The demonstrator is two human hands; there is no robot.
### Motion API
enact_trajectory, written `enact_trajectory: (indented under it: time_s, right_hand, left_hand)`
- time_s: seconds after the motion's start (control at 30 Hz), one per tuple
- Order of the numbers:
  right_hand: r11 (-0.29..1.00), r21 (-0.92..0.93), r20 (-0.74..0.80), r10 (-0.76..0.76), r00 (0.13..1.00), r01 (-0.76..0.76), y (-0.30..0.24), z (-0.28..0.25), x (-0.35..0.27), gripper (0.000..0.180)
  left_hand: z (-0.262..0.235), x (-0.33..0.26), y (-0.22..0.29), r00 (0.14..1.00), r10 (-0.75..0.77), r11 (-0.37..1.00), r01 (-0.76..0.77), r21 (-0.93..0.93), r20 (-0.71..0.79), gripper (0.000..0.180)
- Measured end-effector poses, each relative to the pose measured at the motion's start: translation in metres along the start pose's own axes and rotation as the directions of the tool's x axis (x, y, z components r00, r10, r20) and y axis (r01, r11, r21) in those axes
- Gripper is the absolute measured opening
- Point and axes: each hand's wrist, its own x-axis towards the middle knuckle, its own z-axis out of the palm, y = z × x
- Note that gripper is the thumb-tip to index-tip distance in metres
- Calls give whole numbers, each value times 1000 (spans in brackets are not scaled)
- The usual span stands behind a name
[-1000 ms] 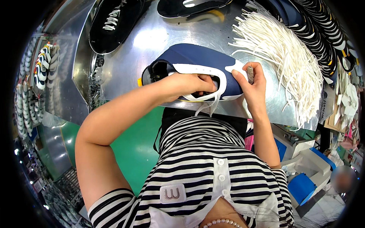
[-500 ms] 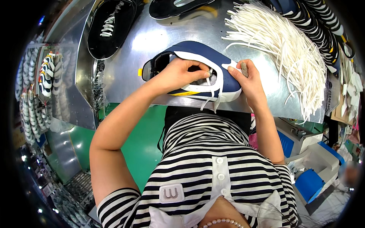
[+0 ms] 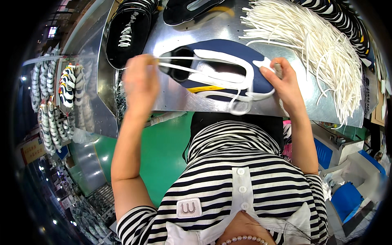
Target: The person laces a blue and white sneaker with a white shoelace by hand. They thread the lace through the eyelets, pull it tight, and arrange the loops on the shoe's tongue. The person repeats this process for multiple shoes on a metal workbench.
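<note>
A navy shoe upper (image 3: pixel 228 47) with white trim and a yellow stripe lies sideways on the metal table, its toe end to the right. My left hand (image 3: pixel 141 87), blurred by motion, is closed on a white shoelace (image 3: pixel 175 66) left of the upper. Two strands of the lace run taut from that hand into the upper's opening. The rest of it hangs in a loop at the near edge. My right hand (image 3: pixel 288 83) grips the toe end, thumb on top. A small beige piece, perhaps a finger wrap, shows at its fingers.
A thick bundle of white laces (image 3: pixel 310 53) lies at the right of the metal table (image 3: pixel 175 36). Black upper pieces (image 3: pixel 126 41) are stacked at the far left, with another black piece (image 3: pixel 190 11) beside them. More uppers (image 3: pixel 347 24) are lined up at the far right.
My left hand has left the upper's opening and moved left, drawing the lace out in taut strands. My right hand stays at the toe end. The hanging lace has become a loop.
</note>
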Motion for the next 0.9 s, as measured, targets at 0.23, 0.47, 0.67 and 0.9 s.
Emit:
enact_trajectory:
  time_s: [0.23,0.47,0.67,0.9]
  right_hand:
    - [974,-222,8,41,999,-39,5,-28,1,25]
    - [559,-781,-27,-478,878,280,-6,-17,15,15]
    - [949,-174,-43,-275,960,264,-37,-4,-6,15]
    - [972,161,-52,-167,985,173,-24,34,5,15]
  left_hand:
    - [-69,-54,-150,908,-413,830,404,385,-62,15]
    - [-17,59,75,965,250,724,-134,-676,76,7]
    - [25,78,87,962,264,844,-262,-468,-61,10]
    - [39,61,96,989,2,856,73,-513,145,13]
